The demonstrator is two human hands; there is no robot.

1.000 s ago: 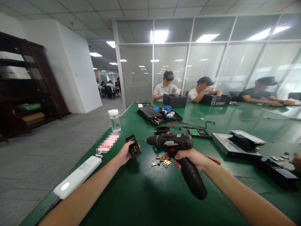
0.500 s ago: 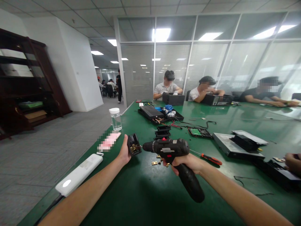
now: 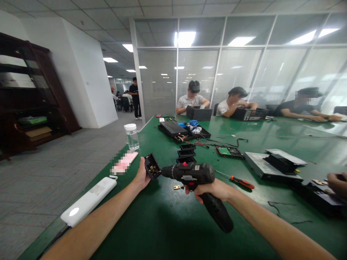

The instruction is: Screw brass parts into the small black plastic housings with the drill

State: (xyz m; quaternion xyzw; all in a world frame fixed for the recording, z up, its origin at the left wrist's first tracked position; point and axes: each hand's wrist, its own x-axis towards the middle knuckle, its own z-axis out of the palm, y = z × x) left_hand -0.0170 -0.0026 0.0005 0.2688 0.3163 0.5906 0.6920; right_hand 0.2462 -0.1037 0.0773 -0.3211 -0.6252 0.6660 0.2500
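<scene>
My left hand is closed around a small black plastic housing with brass contacts inside, held just above the green table. My right hand grips the handle of a black cordless screwdriver with a red switch. Its bit points left and touches the open face of the housing. A loose brass piece lies on the table under the tool.
A white power bank, a pink phone and a clear jar line the left edge. Black housings, a red-handled screwdriver, opened devices and a co-worker's hand lie ahead and right. Three people sit at the far end.
Both hands shifted slightly left and closer together; the screwdriver's bit has moved up to the housing, which tilted so its open face meets the tool. A person walked into the far corridor.
</scene>
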